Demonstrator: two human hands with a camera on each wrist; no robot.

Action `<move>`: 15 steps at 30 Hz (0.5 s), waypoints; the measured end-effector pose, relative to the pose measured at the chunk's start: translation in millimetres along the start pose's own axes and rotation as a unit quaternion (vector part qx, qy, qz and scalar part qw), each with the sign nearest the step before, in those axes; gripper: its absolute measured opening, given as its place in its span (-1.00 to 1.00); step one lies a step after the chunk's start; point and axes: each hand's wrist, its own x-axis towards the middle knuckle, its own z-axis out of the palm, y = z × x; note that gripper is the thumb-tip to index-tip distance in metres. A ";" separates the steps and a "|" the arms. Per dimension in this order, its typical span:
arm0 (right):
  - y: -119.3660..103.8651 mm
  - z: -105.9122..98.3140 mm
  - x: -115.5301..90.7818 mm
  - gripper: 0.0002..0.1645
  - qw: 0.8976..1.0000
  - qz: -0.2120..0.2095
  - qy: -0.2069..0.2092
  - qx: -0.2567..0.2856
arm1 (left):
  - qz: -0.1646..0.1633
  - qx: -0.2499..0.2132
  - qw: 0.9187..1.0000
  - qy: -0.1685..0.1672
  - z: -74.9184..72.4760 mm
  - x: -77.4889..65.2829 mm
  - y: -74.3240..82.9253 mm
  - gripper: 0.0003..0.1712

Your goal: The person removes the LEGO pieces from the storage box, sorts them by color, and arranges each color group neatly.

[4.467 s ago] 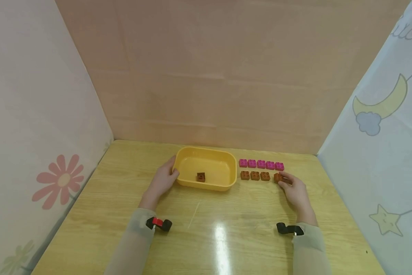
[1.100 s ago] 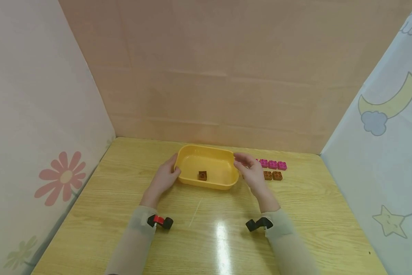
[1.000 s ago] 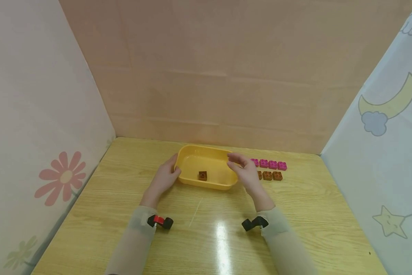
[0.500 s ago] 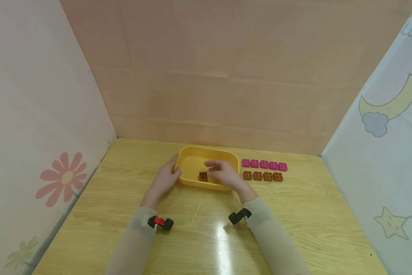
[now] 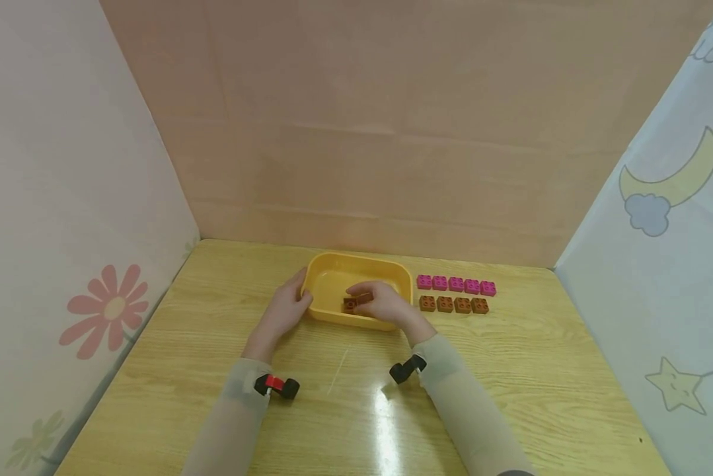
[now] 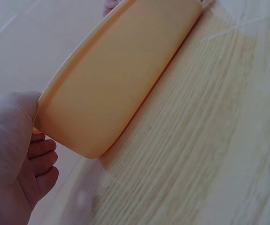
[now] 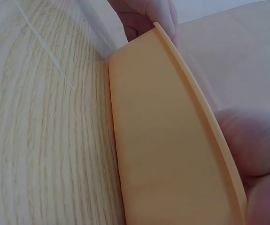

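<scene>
A yellow plastic basin [image 5: 356, 320] stands on the table. My left hand [image 5: 282, 309] grips its left end, thumb over the rim; in the left wrist view, curled fingers [image 6: 43, 157] show beneath the rim. Inside the basin, my right hand [image 5: 386, 304] pinches a brown toy building brick [image 5: 365, 299] between thumb and fingers. Against it, on the left, shows another brown piece [image 5: 349, 304]; whether the two are joined I cannot tell. In the right wrist view, the basin wall [image 7: 163, 136] hides the bricks and most of the right fingers.
Right of the basin lie two rows of building bricks on the table: several pink bricks [image 5: 456, 284] behind, several brown bricks [image 5: 462, 305] in front. A peach backdrop [image 5: 356, 165] rises at the table's back, with printed side panels [image 5: 683, 297].
My right hand has left the brown row, where a brick now sits at the right end, and moved left into the basin, closing there on a brown brick. My left hand stays on the rim.
</scene>
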 end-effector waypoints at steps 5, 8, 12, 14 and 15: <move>-1.0 2.0 2.6 -0.50 1.000 0.010 0.004 -0.027 | 0.002 0.003 1.000 0.003 1.3 0.6 -1.6 -0.24; -1.9 2.0 2.3 -0.51 0.999 0.014 0.007 -0.032 | 0.003 0.000 1.000 0.003 1.9 0.4 -1.6 -0.24; -3.1 2.3 1.9 -0.52 0.999 0.017 0.012 -0.039 | 0.006 -0.001 1.000 0.004 1.4 0.1 -1.5 -0.24; -3.1 2.5 2.2 -0.52 0.999 0.020 0.013 -0.043 | 0.007 0.000 1.000 0.005 1.5 0.4 -1.9 -0.24; -2.9 2.7 2.4 -0.52 0.999 0.021 0.013 -0.045 | 0.008 0.000 1.000 0.005 1.5 0.4 -1.9 -0.25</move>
